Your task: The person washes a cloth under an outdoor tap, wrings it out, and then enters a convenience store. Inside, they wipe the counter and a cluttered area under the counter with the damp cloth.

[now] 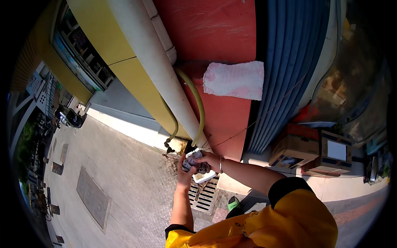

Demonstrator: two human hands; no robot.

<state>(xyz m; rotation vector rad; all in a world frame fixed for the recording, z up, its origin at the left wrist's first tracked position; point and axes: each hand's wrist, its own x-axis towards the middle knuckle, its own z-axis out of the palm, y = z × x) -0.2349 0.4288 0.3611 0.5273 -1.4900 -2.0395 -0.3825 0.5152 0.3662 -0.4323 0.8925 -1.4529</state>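
A crumpled, wet-looking grey cloth (193,160) is bunched between my two hands. My left hand (185,175) grips it from the near left side, and my right hand (212,160), with a bangle at the wrist, holds its right side. Just beneath the cloth, a white container (204,177) sits at a slotted drain grate (203,195). Beyond my hands, a yellow-green hose (200,108) hangs down beside a white pipe, and a tap (168,145) stands low at the wall. A white and pink towel (234,80) lies spread on a red surface.
A thick white pipe (155,68) runs down the yellow wall. Cardboard boxes (294,145) stand at the right, beside a blue ridged panel (285,62). Thin wire stretches from near the pipe towards the panel. My green shoe (233,203) is by the grate. A scooter (69,116) is parked far left.
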